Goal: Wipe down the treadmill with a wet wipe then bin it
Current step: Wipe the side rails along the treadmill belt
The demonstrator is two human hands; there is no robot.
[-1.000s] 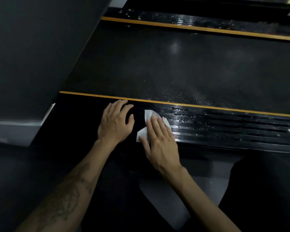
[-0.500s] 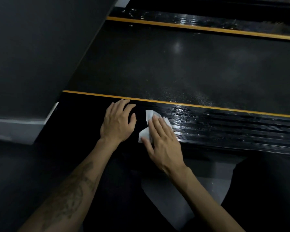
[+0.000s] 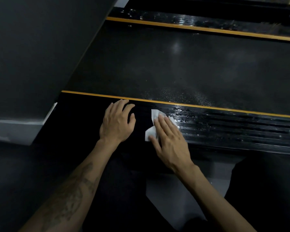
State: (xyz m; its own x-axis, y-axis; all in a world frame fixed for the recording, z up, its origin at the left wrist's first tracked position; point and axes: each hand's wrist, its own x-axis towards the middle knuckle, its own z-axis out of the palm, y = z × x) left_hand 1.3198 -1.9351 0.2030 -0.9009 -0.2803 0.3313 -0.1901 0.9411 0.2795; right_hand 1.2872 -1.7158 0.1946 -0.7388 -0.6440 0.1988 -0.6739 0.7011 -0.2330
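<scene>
**Wiping the near side rail**

The right hand lies flat, fingers straight and together, pressing the wipe onto the near rail of the treadmill. The wipe is bunched; white corners show beyond the fingertips and beside the thumb, the rest is under the palm. The left hand rests just to the left of it on the same rail, fingers loosely spread and holding nothing, apparently as a brace.

Procedure for the step in hand, judged from this view:

- The rail to the right of the wiping hand shines wet along its ribs; the part under and left of the left hand looks dull. The stroke should probably run leftward into that dull part.
- Keep the palm flat and follow the ribs lengthwise, so the wipe reaches the grooves.
- Lift the bracing hand clear before the wipe arrives.
- Spread the bunched wipe for fuller contact.
- Cover the yellow strip just beyond the fingertips.

Limits of the view:

- The light is dim; dirt cannot be told from shadow on the left part of the rail.
- The belt shows droplets only near the strip; whether it has been wiped all over cannot be told.
- The far rail is cut off at the top right.
- No bin is in view.
</scene>
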